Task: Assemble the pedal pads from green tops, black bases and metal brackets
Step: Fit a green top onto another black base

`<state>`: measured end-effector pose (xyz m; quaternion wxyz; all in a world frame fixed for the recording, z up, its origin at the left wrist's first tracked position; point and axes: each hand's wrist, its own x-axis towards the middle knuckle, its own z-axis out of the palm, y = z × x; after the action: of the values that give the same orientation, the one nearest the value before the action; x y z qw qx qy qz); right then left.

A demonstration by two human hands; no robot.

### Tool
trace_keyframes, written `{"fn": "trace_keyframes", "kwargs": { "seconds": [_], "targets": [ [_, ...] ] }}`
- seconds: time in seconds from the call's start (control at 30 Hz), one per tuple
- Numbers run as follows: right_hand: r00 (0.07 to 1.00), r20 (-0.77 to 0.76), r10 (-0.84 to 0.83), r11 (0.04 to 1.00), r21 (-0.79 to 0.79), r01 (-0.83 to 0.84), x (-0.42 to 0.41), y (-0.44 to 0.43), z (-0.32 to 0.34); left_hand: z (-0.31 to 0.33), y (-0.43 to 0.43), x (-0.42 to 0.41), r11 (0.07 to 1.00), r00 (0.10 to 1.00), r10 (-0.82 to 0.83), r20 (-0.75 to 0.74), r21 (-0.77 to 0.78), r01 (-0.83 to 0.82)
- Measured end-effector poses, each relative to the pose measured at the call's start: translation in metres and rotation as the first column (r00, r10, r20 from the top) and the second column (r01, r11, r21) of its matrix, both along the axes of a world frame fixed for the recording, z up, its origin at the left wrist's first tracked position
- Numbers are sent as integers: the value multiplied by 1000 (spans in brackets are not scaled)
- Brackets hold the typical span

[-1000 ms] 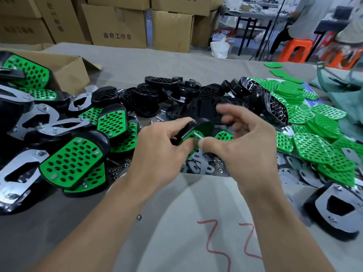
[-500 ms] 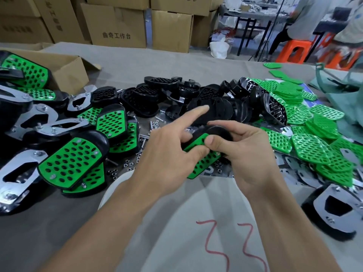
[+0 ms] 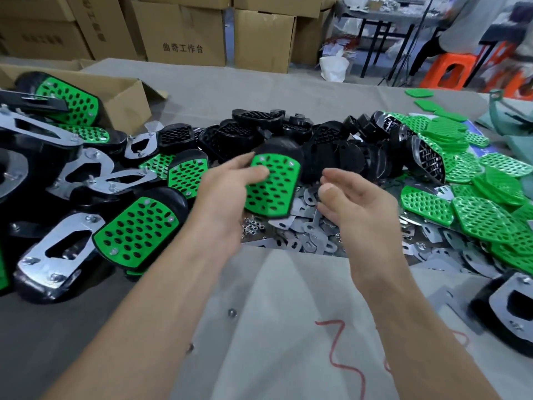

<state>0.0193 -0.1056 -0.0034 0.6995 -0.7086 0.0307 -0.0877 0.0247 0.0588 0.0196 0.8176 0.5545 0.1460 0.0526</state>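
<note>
The left hand (image 3: 227, 194) grips a pad (image 3: 271, 189), thumb on its green face and fingers behind its black base, holding it tilted above the middle of the table (image 3: 259, 85). The right hand (image 3: 357, 209) hangs just beside the pad without touching it. Its fingers are loosely curled, and nothing shows in them.

Under both hands lies a heap of flat metal brackets (image 3: 305, 241), with small nuts (image 3: 253, 226) scattered at its left side. Beyond the hands, toward the far edge, black bases (image 3: 331, 148) are piled loose. Green tops (image 3: 476, 203) are stacked along the right edge. Finished pads (image 3: 135, 229), some face up and some showing their brackets, crowd the left edge.

At the far left corner an open cardboard box (image 3: 124, 96) lies with its flaps spread. A finished pad rests against it, but I cannot tell whether anything lies inside. Closed cartons (image 3: 184, 33) stand stacked past the far edge. A pale sheet (image 3: 274, 356) with a red scrawl (image 3: 343, 342) covers the near edge.
</note>
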Motion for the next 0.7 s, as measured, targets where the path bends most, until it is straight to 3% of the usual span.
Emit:
{"fn": "trace_keyframes", "kwargs": {
  "seconds": [0.1, 0.23, 0.37, 0.47, 0.63, 0.7],
  "targets": [
    [999, 45, -7, 937, -349, 23, -1, 12, -5, 8, 20, 3, 985, 999, 47, -13, -167, -48],
    [992, 84, 99, 816, -577, -33, 10, 38, 1, 14, 34, 2, 976, 989, 145, -7, -161, -144],
    [978, -11, 210, 569, -812, -132, 44, 70, -2, 19, 51, 3, 970, 985, 170, -25, -174, -171],
    [963, -3, 271, 364, -926, -105, 64, 84, -6, 21, 58, 1, 971, 984, 175, -23, -161, -177],
    [949, -87, 302, 266, -948, -172, 80, 98, -1, 20, 52, -1, 963, 969, 245, 26, -127, -239],
    [933, -70, 354, 165, -977, -136, 79, 100, 1, 19, 50, 0, 968, 970, 240, 40, -84, -236]
  ]
}}
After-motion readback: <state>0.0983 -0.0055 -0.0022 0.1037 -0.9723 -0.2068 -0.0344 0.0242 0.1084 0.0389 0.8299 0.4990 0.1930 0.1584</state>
